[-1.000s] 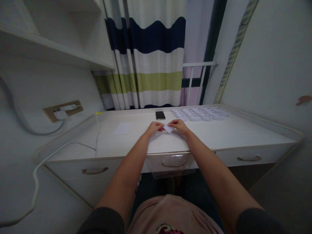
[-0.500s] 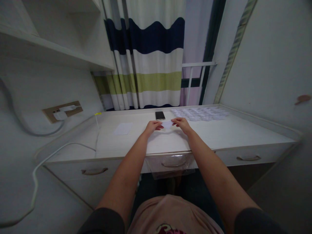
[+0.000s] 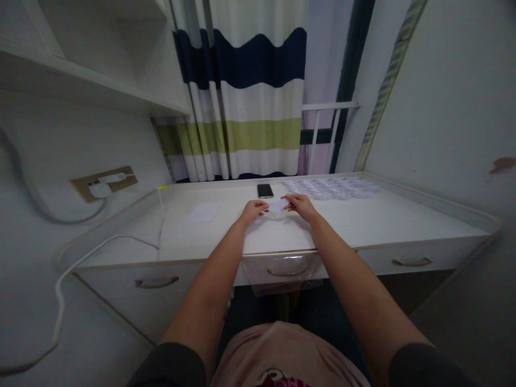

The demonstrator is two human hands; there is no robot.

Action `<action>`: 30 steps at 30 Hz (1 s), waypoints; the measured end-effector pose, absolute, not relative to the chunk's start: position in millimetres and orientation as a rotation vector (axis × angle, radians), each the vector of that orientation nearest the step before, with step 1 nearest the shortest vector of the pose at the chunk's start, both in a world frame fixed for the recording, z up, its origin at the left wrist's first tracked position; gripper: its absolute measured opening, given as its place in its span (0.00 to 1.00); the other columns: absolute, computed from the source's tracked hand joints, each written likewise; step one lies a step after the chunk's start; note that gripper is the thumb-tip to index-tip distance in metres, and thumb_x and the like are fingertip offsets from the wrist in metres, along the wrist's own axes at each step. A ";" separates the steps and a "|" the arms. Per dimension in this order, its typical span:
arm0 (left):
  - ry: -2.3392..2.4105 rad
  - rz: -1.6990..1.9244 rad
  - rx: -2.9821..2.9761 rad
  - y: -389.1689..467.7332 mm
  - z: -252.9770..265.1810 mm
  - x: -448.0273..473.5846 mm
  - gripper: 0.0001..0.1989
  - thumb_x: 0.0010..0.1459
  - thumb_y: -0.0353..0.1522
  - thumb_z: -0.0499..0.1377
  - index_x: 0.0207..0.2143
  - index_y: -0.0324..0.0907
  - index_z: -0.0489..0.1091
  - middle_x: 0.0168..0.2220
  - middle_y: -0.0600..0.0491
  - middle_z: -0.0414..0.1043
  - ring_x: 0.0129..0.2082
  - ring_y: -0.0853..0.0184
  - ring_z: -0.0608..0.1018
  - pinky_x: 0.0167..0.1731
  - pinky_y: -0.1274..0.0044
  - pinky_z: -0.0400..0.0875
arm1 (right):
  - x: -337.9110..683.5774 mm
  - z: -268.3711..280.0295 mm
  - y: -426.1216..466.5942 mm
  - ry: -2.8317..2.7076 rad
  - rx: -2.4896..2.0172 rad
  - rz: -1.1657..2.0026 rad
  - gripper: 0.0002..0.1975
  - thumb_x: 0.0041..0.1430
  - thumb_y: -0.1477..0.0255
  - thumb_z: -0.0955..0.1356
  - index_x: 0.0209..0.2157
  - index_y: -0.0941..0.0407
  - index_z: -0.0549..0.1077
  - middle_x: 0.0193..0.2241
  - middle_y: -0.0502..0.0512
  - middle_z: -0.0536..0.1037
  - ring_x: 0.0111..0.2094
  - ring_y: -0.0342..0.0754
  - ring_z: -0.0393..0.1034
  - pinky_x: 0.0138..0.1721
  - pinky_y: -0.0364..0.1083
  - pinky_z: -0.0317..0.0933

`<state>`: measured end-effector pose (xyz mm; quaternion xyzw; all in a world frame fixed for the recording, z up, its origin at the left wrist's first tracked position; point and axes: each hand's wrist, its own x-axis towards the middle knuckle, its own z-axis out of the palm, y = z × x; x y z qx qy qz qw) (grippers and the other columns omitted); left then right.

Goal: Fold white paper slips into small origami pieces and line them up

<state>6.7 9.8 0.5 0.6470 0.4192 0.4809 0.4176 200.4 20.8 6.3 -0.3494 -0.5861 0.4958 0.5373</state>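
Observation:
A small white sheet of paper (image 3: 277, 207) is stretched between my two hands, just above the desk. My left hand (image 3: 254, 209) pinches its left side, fingers closed. On the other side, my right hand (image 3: 299, 206) grips the paper's right edge between thumb and fingers. Behind the hands lies a dark phone (image 3: 265, 191). Another flat white sheet (image 3: 203, 212) rests on the desk to the left. Toward the back right, several folded white paper pieces (image 3: 330, 188) lie in rows.
The white desk (image 3: 379, 220) has a raised rim and drawers along its front. A clear plastic bag (image 3: 282, 277) hangs over the middle drawer. A white cable (image 3: 121, 237) crosses the left side. A striped curtain (image 3: 258, 102) hangs behind, and a shelf (image 3: 100, 80) juts out at upper left.
The paper between my hands has tilted, its right side now higher and its surface more visible. Both hands have shifted only slightly.

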 end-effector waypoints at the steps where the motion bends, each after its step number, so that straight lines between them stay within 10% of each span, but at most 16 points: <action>1: 1.055 1.195 1.654 10.0 -0.1 7.1 0.09 0.43 0.34 0.61 0.25 0.36 0.71 0.24 0.52 0.71 0.25 0.71 0.72 0.25 0.80 0.63 | 200.6 5.7 21.5 -1.393 -0.829 1.175 0.15 0.46 0.62 0.71 0.28 0.62 0.74 0.19 0.53 0.73 0.18 0.40 0.68 0.18 0.37 0.61; 11: 1.220 1.255 2.055 5.8 -2.0 17.5 0.05 0.46 0.30 0.58 0.26 0.37 0.72 0.26 0.53 0.72 0.27 0.70 0.71 0.32 0.78 0.65 | 187.8 -3.3 22.0 -1.386 -0.671 1.161 0.21 0.42 0.64 0.72 0.39 0.57 0.70 0.29 0.53 0.75 0.28 0.43 0.72 0.35 0.47 0.68; 30: 0.922 1.278 1.621 -1.5 -6.2 34.8 0.14 0.43 0.27 0.62 0.34 0.38 0.64 0.42 0.50 0.66 0.25 0.75 0.73 0.25 0.79 0.71 | 180.7 -13.3 28.5 -1.571 -0.754 0.947 0.30 0.38 0.67 0.73 0.48 0.52 0.66 0.40 0.56 0.70 0.34 0.45 0.69 0.35 0.48 0.67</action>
